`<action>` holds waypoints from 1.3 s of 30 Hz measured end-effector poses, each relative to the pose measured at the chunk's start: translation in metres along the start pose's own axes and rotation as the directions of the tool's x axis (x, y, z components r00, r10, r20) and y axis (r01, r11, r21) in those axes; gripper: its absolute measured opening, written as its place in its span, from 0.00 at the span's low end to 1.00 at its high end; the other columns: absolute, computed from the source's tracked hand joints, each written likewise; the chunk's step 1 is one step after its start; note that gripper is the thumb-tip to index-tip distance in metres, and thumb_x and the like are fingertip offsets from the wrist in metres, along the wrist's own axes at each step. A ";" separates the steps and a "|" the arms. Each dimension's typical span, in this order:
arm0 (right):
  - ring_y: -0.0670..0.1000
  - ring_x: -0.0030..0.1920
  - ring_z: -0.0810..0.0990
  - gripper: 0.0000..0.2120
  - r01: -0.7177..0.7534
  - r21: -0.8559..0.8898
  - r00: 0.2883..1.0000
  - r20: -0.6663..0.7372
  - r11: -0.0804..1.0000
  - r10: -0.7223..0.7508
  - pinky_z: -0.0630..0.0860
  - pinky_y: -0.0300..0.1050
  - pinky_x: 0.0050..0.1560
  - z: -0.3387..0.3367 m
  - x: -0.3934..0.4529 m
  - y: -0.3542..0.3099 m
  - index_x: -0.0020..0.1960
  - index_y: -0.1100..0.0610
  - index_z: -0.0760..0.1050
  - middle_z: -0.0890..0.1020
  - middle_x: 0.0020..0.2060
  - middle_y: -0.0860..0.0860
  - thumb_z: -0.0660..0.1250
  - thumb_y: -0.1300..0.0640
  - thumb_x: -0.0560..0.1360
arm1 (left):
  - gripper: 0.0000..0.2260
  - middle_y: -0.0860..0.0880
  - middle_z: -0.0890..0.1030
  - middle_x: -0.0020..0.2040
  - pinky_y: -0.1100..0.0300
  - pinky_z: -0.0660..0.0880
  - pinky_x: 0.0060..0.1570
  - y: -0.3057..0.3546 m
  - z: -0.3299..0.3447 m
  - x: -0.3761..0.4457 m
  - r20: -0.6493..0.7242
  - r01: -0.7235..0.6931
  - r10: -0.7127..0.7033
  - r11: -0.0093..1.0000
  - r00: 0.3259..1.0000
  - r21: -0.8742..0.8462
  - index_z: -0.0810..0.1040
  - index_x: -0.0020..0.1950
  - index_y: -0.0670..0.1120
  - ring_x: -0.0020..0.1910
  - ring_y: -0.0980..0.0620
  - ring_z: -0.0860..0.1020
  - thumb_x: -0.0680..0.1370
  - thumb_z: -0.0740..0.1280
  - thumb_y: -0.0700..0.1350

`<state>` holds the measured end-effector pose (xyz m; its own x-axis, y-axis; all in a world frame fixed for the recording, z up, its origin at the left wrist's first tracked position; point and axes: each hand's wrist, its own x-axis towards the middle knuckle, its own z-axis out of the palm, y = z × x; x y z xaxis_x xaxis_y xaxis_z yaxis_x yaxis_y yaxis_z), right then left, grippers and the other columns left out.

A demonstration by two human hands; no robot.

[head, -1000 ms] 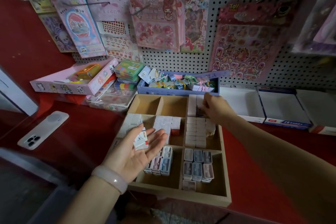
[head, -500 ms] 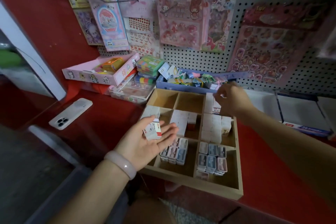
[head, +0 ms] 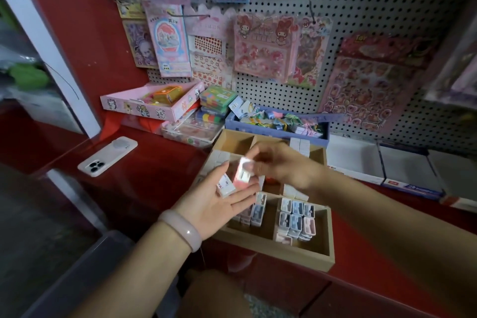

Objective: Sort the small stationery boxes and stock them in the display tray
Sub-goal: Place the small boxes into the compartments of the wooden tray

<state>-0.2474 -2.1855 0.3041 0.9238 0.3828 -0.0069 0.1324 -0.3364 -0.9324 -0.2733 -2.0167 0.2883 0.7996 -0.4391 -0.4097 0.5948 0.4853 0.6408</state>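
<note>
A wooden display tray with several compartments stands on the red counter. Small pastel boxes stand packed in its near compartments, white boxes further back. My left hand lies palm up over the tray's left side, fingers straight, carrying a small white box. My right hand has come across to that palm and pinches a second small white-and-pink box at its top end, blurred by motion.
A white phone lies face down on the counter to the left. Behind the tray are a blue box of small items, a pink box and stacked packs. White boxes sit at the right. Sticker sheets hang on the pegboard.
My right hand left the tray's far right compartment and moved to my left palm, now pinching a box there. The camera view shifted left and down.
</note>
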 end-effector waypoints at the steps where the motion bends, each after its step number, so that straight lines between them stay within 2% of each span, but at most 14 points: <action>1: 0.46 0.42 0.77 0.03 -0.007 0.023 0.998 -0.068 1.000 0.009 0.74 0.34 0.43 -0.008 0.002 -0.002 0.47 0.60 0.74 0.79 0.41 0.51 0.67 0.61 0.75 | 0.17 0.36 0.79 0.57 0.50 0.73 0.53 0.002 -0.003 0.000 -0.031 -0.016 0.016 1.000 0.999 -0.007 0.72 0.63 0.39 0.55 0.42 0.77 0.82 0.55 0.49; 3: 0.48 0.38 0.78 0.04 -0.051 -0.051 0.969 -0.245 0.997 0.037 0.74 0.35 0.37 -0.026 0.008 0.001 0.44 0.59 0.72 0.79 0.38 0.51 0.67 0.60 0.75 | 0.18 0.39 0.80 0.54 0.51 0.74 0.48 0.004 -0.010 0.000 -0.097 -0.037 0.036 0.999 0.995 -0.005 0.71 0.64 0.40 0.51 0.44 0.78 0.82 0.55 0.51; 4: 0.49 0.37 0.77 0.05 -0.105 -0.195 0.948 -0.317 0.975 0.038 0.74 0.36 0.36 -0.033 0.010 0.006 0.44 0.59 0.72 0.78 0.37 0.51 0.67 0.59 0.75 | 0.19 0.41 0.80 0.51 0.52 0.74 0.46 0.005 -0.014 0.000 -0.130 -0.036 0.035 0.999 0.991 -0.001 0.72 0.63 0.41 0.48 0.45 0.78 0.81 0.55 0.53; 6: 0.51 0.37 0.76 0.06 -0.221 -0.535 0.941 -0.337 0.815 0.035 0.70 0.38 0.36 -0.038 0.014 0.020 0.47 0.60 0.72 0.77 0.36 0.51 0.65 0.57 0.77 | 0.21 0.44 0.78 0.43 0.57 0.72 0.40 0.006 -0.018 0.000 -0.195 -0.014 0.014 1.000 0.981 0.000 0.75 0.58 0.41 0.40 0.49 0.76 0.81 0.54 0.56; 8: 0.52 0.41 0.75 0.08 -0.251 -0.706 0.960 -0.272 0.662 0.074 0.69 0.40 0.37 -0.031 0.019 0.038 0.51 0.61 0.73 0.78 0.41 0.53 0.63 0.56 0.78 | 0.23 0.46 0.73 0.35 0.62 0.68 0.31 0.006 -0.022 0.001 -0.251 0.018 -0.012 1.000 0.968 0.021 0.76 0.52 0.42 0.31 0.52 0.70 0.80 0.52 0.59; 10: 0.51 0.41 0.74 0.07 -0.266 -0.740 0.962 -0.242 0.618 0.124 0.70 0.40 0.36 -0.022 0.024 0.050 0.51 0.60 0.72 0.77 0.43 0.53 0.61 0.56 0.79 | 0.26 0.49 0.68 0.29 0.66 0.61 0.21 0.006 -0.027 0.000 -0.270 0.045 -0.030 0.998 0.962 0.050 0.76 0.46 0.42 0.23 0.55 0.65 0.80 0.51 0.62; 14: 0.47 0.35 0.71 0.06 -0.296 -0.750 0.953 -0.270 0.591 0.134 0.63 0.37 0.29 -0.021 0.032 0.052 0.47 0.56 0.67 0.72 0.37 0.49 0.59 0.54 0.80 | 0.21 0.52 0.63 0.22 0.71 0.52 0.16 0.007 -0.043 0.001 -0.280 0.062 -0.041 0.996 0.959 0.066 0.68 0.39 0.44 0.15 0.59 0.59 0.80 0.52 0.59; 17: 0.48 0.35 0.69 0.07 -0.257 -0.792 0.966 -0.225 0.554 0.126 0.60 0.35 0.28 -0.027 0.031 0.051 0.46 0.56 0.66 0.70 0.35 0.47 0.59 0.54 0.80 | 0.12 0.51 0.65 0.24 0.71 0.54 0.15 0.004 -0.048 0.003 -0.314 0.030 -0.010 0.998 0.949 0.057 0.69 0.45 0.44 0.16 0.59 0.60 0.81 0.58 0.52; 22: 0.47 0.35 0.71 0.05 -0.294 -0.815 0.955 -0.222 0.499 0.198 0.63 0.37 0.29 -0.021 0.029 0.058 0.47 0.54 0.64 0.71 0.37 0.49 0.59 0.55 0.79 | 0.06 0.49 0.69 0.28 0.69 0.62 0.17 -0.002 -0.047 0.001 -0.350 -0.043 0.066 0.996 0.934 0.074 0.74 0.40 0.44 0.20 0.58 0.67 0.78 0.65 0.39; 25: 0.53 0.49 0.74 0.05 -0.243 -0.896 0.970 -0.230 0.372 0.080 0.71 0.43 0.44 -0.012 0.034 0.072 0.51 0.56 0.69 0.75 0.51 0.54 0.61 0.55 0.78 | 0.06 0.45 0.77 0.32 0.69 0.69 0.21 -0.003 -0.049 -0.004 -0.373 -0.066 0.091 0.995 0.924 0.078 0.77 0.40 0.41 0.27 0.54 0.72 0.76 0.66 0.35; 29: 0.55 0.58 0.72 0.13 -0.200 -0.967 0.980 -0.197 0.157 0.036 0.67 0.46 0.57 -0.010 0.039 0.085 0.62 0.55 0.69 0.73 0.58 0.53 0.60 0.54 0.78 | 0.03 0.38 0.80 0.44 0.66 0.78 0.28 0.001 -0.058 -0.012 -0.378 -0.111 0.105 0.994 0.920 0.005 0.77 0.44 0.36 0.41 0.48 0.78 0.76 0.65 0.33; 33: 0.55 0.60 0.71 0.15 -0.234 -0.959 0.972 -0.225 0.159 0.069 0.65 0.47 0.60 -0.008 0.039 0.085 0.63 0.55 0.69 0.74 0.60 0.53 0.58 0.51 0.79 | 0.05 0.36 0.81 0.47 0.63 0.79 0.31 0.001 -0.062 -0.016 -0.341 -0.130 0.106 0.990 0.934 -0.048 0.76 0.50 0.33 0.43 0.46 0.80 0.78 0.61 0.33; 36: 0.54 0.61 0.71 0.17 -0.245 -0.951 0.966 -0.223 0.189 0.130 0.66 0.48 0.61 -0.009 0.038 0.073 0.62 0.55 0.71 0.74 0.59 0.53 0.61 0.47 0.77 | 0.04 0.40 0.79 0.40 0.68 0.73 0.24 0.000 -0.056 -0.018 -0.363 -0.106 0.100 0.994 0.927 0.002 0.76 0.47 0.39 0.35 0.51 0.74 0.79 0.62 0.35; 39: 0.52 0.52 0.76 0.14 -0.206 -0.906 0.971 -0.235 0.370 -0.034 0.72 0.43 0.50 -0.004 0.033 0.053 0.53 0.57 0.76 0.78 0.51 0.52 0.63 0.47 0.77 | 0.05 0.44 0.78 0.34 0.69 0.68 0.21 0.000 -0.054 -0.019 -0.366 -0.121 0.118 0.993 0.923 0.016 0.76 0.45 0.41 0.31 0.54 0.69 0.78 0.62 0.35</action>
<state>-0.2084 -2.1942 0.2564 0.9773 0.1813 0.1098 0.1841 -0.9828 -0.0166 -0.2838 -1.9673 0.2608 0.8387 -0.0715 -0.5399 0.4926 0.5225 0.6960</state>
